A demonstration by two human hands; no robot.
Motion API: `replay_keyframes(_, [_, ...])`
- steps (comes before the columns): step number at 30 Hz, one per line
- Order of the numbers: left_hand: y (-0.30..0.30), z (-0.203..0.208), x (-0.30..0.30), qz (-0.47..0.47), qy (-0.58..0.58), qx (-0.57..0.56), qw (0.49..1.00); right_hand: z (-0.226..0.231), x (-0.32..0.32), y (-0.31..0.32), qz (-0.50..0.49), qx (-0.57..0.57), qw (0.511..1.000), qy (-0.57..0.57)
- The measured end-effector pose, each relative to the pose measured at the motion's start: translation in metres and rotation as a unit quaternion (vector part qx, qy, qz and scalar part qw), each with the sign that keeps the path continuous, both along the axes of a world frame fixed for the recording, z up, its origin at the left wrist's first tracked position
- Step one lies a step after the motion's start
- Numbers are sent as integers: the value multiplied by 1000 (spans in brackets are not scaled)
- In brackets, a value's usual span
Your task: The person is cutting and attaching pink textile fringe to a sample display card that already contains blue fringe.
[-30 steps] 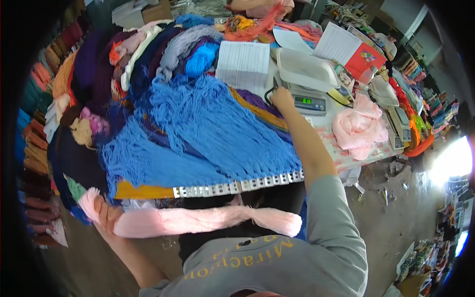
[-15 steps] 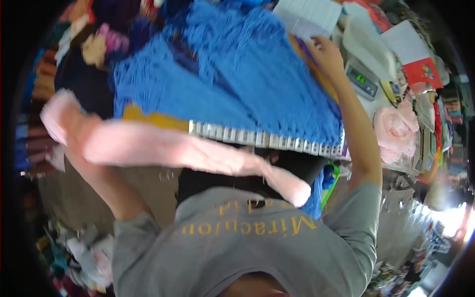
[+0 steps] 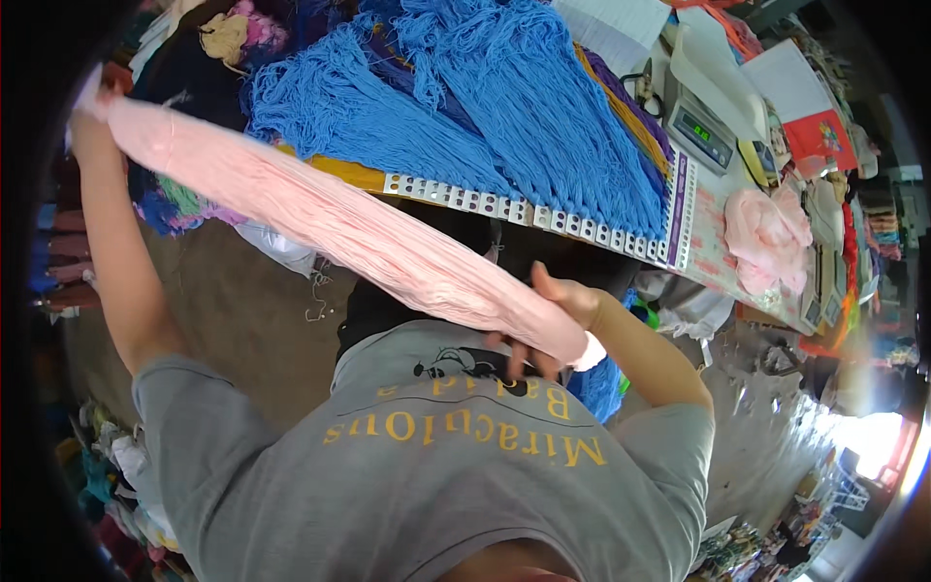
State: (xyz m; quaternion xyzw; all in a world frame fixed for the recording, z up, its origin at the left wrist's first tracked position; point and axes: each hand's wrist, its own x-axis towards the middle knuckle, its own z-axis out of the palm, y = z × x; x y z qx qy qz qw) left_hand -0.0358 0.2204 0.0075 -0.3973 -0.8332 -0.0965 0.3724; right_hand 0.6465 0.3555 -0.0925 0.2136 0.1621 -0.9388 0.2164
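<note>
A long pale pink skein of thread (image 3: 301,213) stretches slantwise in front of my body, from the far left down toward my right side. My left hand (image 3: 97,107), arm reaching out, is closed around its upper end; the fingers are small and partly hidden there. Near the lower end, my right hand (image 3: 567,315) wraps the skein, with the thumb on the upper side and fingertips showing below. Beyond it lie blue thread bundles (image 3: 553,126) on the table, their knotted ends along a white strip with holes (image 3: 485,201).
At the right stand a digital scale (image 3: 700,136), an open notebook (image 3: 616,29) and a red-and-white booklet (image 3: 819,141). A crumpled pink bundle (image 3: 766,238) lies near the table's right end. Yellow and purple threads edge the blue ones. A white bag (image 3: 276,247) sits below the table's left side.
My right hand has come down from the table's right side onto the skein's lower end. My left hand has moved up and outward, and the loosely swinging skein is now drawn straight.
</note>
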Motion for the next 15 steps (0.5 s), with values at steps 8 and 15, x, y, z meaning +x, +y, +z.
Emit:
replay_keyframes(8, [-30,13,320,-346,-404,8,847,19,18,-2,222,-118,947,199])
replay_keyframes(15, [35,-38,522,-461,-761,-417,187,33,39,0,239,2,962,135])
